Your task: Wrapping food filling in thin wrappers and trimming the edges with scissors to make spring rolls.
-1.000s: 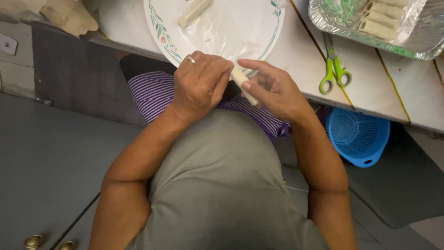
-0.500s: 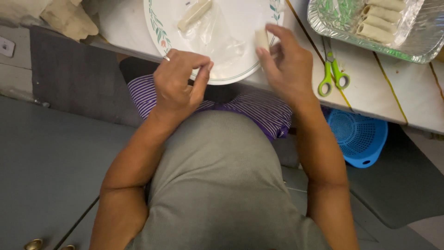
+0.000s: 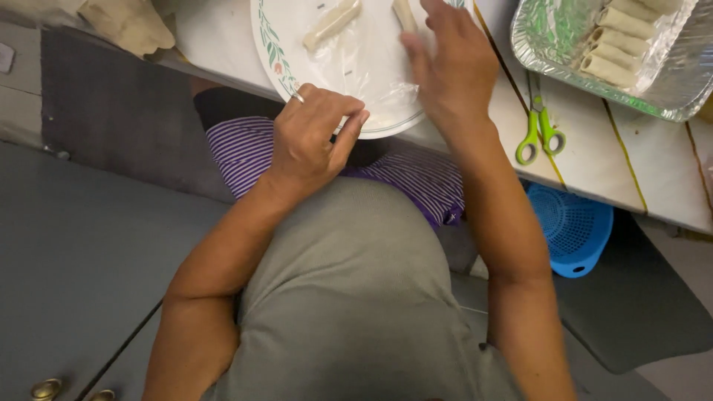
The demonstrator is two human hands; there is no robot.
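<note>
Nearest the camera, the left hand [image 3: 312, 141] hangs at the near edge of the bench [image 3: 594, 160], its fingers curled loosely inward with the thumb close to the fingertips; it grips nothing that can be seen, and its fingertips lie at the near rim of the plate [image 3: 271, 56]. A ring sits on one finger.

The plate, white with a leafy border, overhangs the near edge of the bench. A thin clear wrapper sheet [image 3: 364, 67] lies spread across it.

Farther in, the right hand [image 3: 449, 63] reaches over the plate's right side, fingers stretched and spread. Its fingertips are at a pale rolled wrap [image 3: 403, 15] lying near the plate's far side; whether it pinches the roll or only touches it cannot be told. A second rolled wrap [image 3: 332, 24] lies on the plate's left part, apart from both hands.

To the right of the plate, green-handled scissors [image 3: 540, 122] lie on the bench, blades pointing away. Beyond them, at the far right corner, a foil tray [image 3: 668, 89] holds a row of finished rolls [image 3: 616, 44].
</note>
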